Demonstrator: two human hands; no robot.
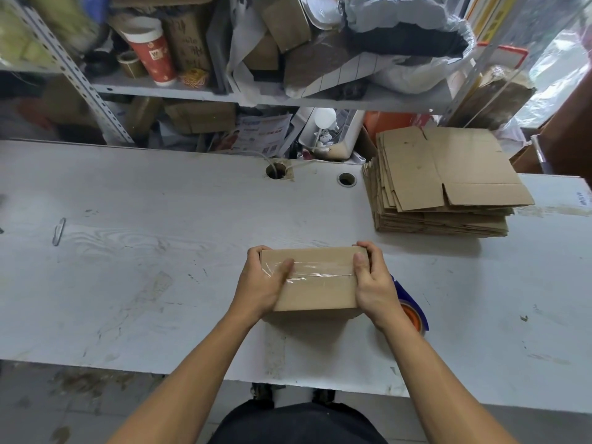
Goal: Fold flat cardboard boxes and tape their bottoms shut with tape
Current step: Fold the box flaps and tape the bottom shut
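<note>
A small folded cardboard box (317, 293) stands on the white table (160, 283), its flaps facing up with a strip of clear tape (320, 270) along the seam. My left hand (259, 283) grips the box's left end, thumb pressing on the tape. My right hand (371, 283) grips the right end, thumb on top and fingers curled over the far edge. A blue and orange tape dispenser (413, 312) lies on the table just behind my right wrist, partly hidden. A stack of flat cardboard boxes (442, 184) lies at the back right.
Two round cable holes (347, 179) sit in the table's far middle, one with a cable. A small metal piece (58, 231) lies at the left. Behind the table stands a metal shelf (192, 91) crowded with cartons, cups and bags.
</note>
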